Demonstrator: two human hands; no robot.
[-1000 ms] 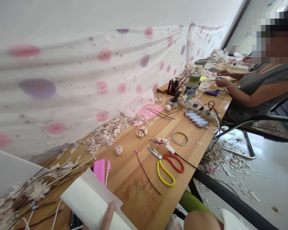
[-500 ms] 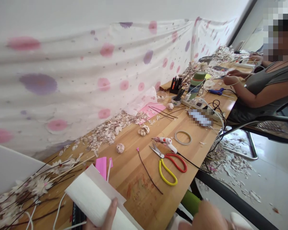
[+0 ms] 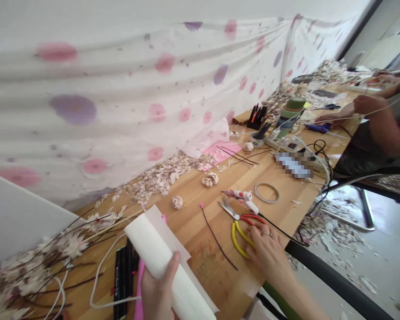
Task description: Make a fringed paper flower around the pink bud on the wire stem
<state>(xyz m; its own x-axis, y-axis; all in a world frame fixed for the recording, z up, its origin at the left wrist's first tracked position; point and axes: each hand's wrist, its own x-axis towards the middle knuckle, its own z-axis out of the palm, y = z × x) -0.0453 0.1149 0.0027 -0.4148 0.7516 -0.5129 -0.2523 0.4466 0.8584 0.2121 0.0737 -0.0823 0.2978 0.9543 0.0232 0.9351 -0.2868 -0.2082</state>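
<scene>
My left hand is wrapped round a roll of white paper, thumb on top, a loose sheet edge hanging along its right side. My right hand reaches over the table's front edge, its fingers curled on the handles of the scissors, one handle yellow and one red. The blades lie on the table, slightly apart, pointing away to the left. Between my hands rests a thin dark stem with a pink tip. Just behind the scissors lies a red-and-white glue gun.
Garlic bulbs, a tape ring and heaped pale petals lie on the wooden table. Black markers and flowered stems are at left. A green bottle stands by a power strip. A co-worker's arm is at right.
My right hand has come up from below the table edge onto the scissors' handles. The view has turned left; the roll now covers most of the pink paper strips.
</scene>
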